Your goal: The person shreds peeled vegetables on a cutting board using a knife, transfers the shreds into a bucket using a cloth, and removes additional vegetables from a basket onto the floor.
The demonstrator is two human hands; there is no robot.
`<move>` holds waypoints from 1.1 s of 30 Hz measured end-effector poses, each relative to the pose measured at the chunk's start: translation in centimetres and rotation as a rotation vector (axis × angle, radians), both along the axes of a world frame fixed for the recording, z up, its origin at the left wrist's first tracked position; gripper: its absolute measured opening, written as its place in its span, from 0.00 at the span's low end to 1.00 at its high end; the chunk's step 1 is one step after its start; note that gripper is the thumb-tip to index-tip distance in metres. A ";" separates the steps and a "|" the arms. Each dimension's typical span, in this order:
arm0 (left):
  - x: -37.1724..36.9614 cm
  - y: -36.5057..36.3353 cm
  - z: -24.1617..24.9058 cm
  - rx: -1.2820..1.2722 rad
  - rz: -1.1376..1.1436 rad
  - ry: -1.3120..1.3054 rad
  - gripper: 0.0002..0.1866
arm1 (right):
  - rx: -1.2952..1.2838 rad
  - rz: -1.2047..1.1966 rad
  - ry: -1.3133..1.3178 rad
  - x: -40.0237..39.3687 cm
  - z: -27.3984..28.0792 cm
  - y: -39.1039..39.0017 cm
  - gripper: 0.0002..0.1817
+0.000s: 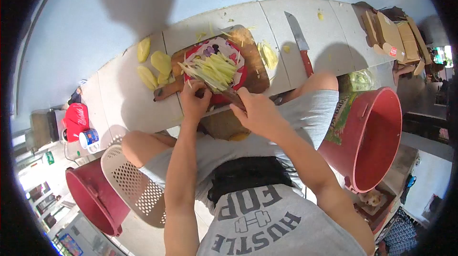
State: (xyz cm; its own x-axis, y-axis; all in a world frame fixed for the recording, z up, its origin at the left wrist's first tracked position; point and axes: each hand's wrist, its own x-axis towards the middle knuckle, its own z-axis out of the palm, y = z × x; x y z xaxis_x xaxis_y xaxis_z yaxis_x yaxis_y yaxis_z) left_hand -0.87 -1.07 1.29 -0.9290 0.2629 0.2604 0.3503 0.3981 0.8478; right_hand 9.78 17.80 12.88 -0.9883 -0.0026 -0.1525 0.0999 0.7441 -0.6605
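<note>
Pale green shredded strips, apparently of a firm fruit or vegetable, are heaped on a red-rimmed patterned plate. Beneath the plate lies a wooden cutting board, its handle pointing left. My left hand is at the plate's near edge beside the strips, fingers curled into a pinch; what they hold, if anything, is hidden. My right hand grips what looks like a knife, its dark brownish blade slanting toward the plate's near edge. Peeled yellow-green pieces lie left of the board, and another partly cut piece right of it.
A large red-handled knife lies on the tiles to the right. Red tubs stand on both sides, with a perforated basket at left. A mug and cardboard sit farther out.
</note>
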 end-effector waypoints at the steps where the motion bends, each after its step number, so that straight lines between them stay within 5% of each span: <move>1: -0.4 -0.2 0.9 -0.001 -0.004 0.008 0.07 | -0.001 -0.004 0.008 0.1 0.0 0.5 0.17; 3: -1.3 -0.7 3.8 -0.209 -0.176 -0.351 0.07 | 0.134 -0.043 0.204 0.6 -0.3 1.6 0.17; 9: -2.4 -0.6 9.5 -0.736 -0.395 -0.147 0.09 | 0.286 -0.053 0.227 1.5 -0.4 3.8 0.19; 13: -1.4 0.3 11.2 -0.587 -0.237 -0.042 0.07 | 0.264 -0.055 0.284 1.7 -2.1 4.9 0.21; 15: 0.1 0.7 11.1 -0.331 -0.152 0.363 0.09 | 0.236 -0.039 0.280 1.8 -2.8 5.3 0.22; 18: 1.6 1.4 9.7 -0.338 -0.213 0.478 0.14 | 0.196 -0.012 0.318 1.8 -4.0 5.7 0.22; 33: 2.0 1.3 8.7 -0.393 -0.267 0.571 0.20 | 0.056 0.015 0.330 2.0 -4.2 6.3 0.24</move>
